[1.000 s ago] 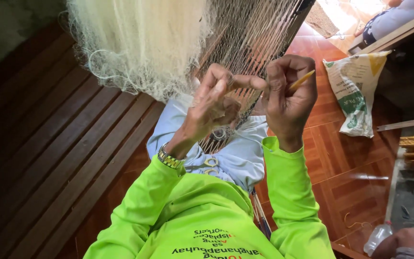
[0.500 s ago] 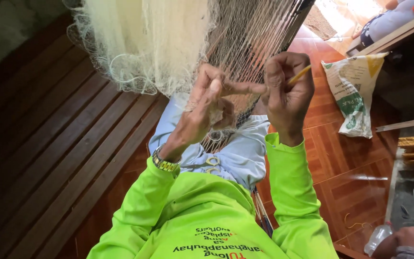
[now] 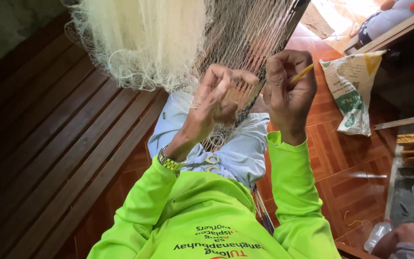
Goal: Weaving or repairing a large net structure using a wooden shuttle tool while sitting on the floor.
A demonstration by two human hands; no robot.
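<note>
A fine fishing net hangs down in front of me, its cream bunched part at the upper left. My left hand pinches strands of the mesh between its fingertips. My right hand is closed around a thin yellow netting needle whose tip pokes out to the right. Both hands are raised close together against the net. I wear bright green sleeves and a gold wristwatch on the left wrist. Pale blue trousers lie below the hands.
A dark slatted wooden bench runs along the left. A white and green sack lies on the reddish parquet floor at right. Yellow-handled scissors rest on my lap. Wooden boards and a plastic bottle sit at the right edge.
Both hands have stayed against the net, with small finger movements. My left hand's fingers have shifted on the strands, and the view has drifted slightly.
</note>
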